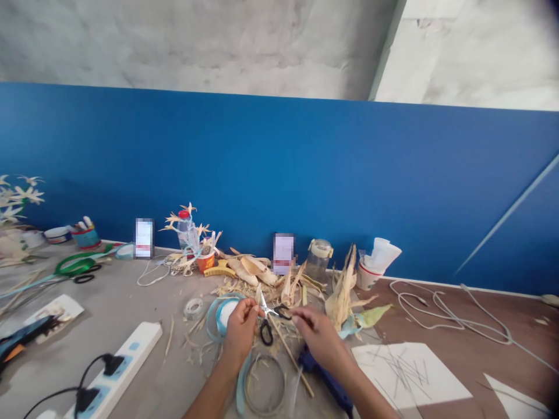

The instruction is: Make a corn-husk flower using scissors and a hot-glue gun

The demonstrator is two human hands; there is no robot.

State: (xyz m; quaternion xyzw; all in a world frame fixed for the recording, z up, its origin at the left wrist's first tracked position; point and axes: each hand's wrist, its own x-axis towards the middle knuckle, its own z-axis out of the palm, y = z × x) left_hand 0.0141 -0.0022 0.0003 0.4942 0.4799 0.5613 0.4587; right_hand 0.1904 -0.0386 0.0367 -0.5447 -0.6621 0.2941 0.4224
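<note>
My left hand [242,326] is closed in a pinch, its fingertips beside the blades of the scissors [264,307]; what it pinches is too small to make out. The scissors are spread, with black handles, above the dry husk scraps. To the right, my right hand [317,331] has curled fingers close to one scissor handle; anything in them is hidden. A roll of light blue ribbon [224,316] stands behind my left hand. Under my right forearm is a dark blue glue gun [325,381]. A thin stick [292,355] and a wire ring [265,410] lie between my arms.
Dry corn husks [345,291] lie along the back. Two phones [283,253] lean upright near the blue partition [279,163]. A jar [318,259] and paper cups [369,273] stand there. A power strip [124,361] is at left; white paper with thin wires [408,375] at right.
</note>
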